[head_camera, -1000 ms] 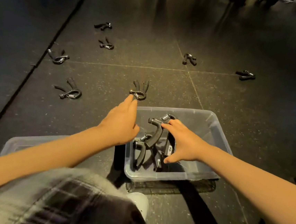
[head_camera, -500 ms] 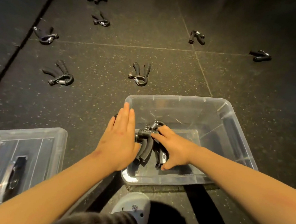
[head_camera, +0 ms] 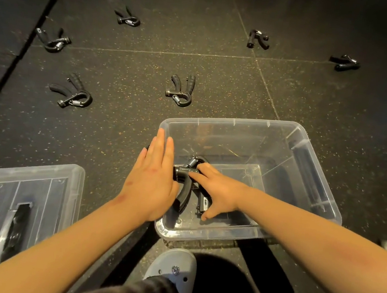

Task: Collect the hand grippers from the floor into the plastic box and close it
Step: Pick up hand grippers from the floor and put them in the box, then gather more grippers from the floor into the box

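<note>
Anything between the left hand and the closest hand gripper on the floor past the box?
Nothing visible. The left hand is open over the plastic box's left rim; only bare floor lies between it and that hand gripper.

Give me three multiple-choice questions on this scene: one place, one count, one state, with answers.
1. Where is the plastic box's lid? A on the box; B on the floor left of it; C leaning against it.
2. How many hand grippers lie in plain view on the floor outside the box? A three; B twelve; C seven.
3. How is the left hand? A flat, fingers straight; B a fist; C gripping the lid.
1 B: the lid lies flat on the floor. 2 C: seven lie scattered there. 3 A: its straight fingers reach over the box's rim.
</note>
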